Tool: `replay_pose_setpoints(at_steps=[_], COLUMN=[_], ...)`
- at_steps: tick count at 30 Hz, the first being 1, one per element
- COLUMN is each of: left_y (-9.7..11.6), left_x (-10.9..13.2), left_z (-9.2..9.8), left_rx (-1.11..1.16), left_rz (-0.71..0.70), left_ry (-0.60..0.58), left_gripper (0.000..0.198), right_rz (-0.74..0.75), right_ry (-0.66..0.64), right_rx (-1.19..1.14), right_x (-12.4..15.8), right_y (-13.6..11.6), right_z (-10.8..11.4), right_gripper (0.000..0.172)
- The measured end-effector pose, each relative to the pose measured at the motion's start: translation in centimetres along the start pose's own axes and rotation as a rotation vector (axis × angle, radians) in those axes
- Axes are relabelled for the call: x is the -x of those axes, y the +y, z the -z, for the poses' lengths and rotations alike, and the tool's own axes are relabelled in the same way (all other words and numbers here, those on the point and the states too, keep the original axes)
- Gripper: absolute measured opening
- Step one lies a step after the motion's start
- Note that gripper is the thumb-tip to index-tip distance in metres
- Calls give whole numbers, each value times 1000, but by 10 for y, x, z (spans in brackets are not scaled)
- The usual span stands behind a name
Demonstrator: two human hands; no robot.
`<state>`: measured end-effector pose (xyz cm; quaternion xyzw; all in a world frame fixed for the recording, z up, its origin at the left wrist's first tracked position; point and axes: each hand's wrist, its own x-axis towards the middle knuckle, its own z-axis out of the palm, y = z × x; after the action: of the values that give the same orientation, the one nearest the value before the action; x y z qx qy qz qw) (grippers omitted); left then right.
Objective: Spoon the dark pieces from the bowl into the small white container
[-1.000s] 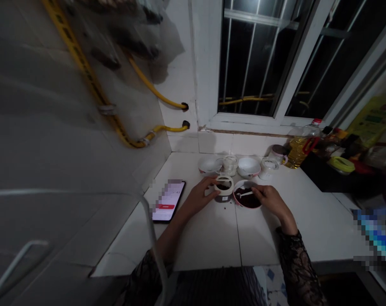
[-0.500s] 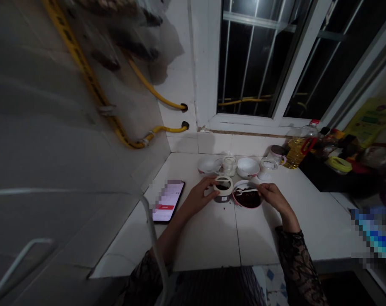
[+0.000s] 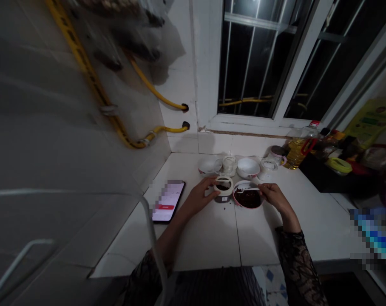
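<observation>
Left of bowl [image 3: 243, 184]: jar [image 3: 219, 198], gripped in left hand [image 3: 199, 197]. Over bowl: spoon [image 3: 249, 189], pinched in right hand [image 3: 275, 195]; best kept level, jar steady.

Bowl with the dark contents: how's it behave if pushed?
The bowl is likely stiff, given its round outline. It would probably slide rather than roll, sitting upright on a smooth-looking counter. Its dark contents might spill if tipped, the top being open.

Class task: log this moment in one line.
left hand: gripping jar | right hand: holding white spoon at dark-filled bowl | phone: screen lit
</observation>
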<state>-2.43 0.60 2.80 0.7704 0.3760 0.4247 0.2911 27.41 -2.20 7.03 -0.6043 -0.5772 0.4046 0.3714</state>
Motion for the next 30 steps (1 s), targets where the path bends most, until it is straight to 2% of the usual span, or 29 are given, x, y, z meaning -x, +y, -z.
replay_pose_setpoints(at_steps=[9,23,27,30], left_y=[2,0,2,2], left_x=[0,0,0,0], left_z=[1,0,1,1], left_rx=[-7,-1,9,4], left_rz=[-3,-3,-10,-15], left_ry=[11,1,-1,2], left_gripper=[24,24,23,22], right_rz=[-13,50,142,323], right_ry=[31,129,185,238], right_rx=[22,-50,-3,214], right_x=[0,-1,1,7], right_y=[0,-6,-14,-19], right_z=[2,-8,-22,-35], right_gripper=[48,52,56,54])
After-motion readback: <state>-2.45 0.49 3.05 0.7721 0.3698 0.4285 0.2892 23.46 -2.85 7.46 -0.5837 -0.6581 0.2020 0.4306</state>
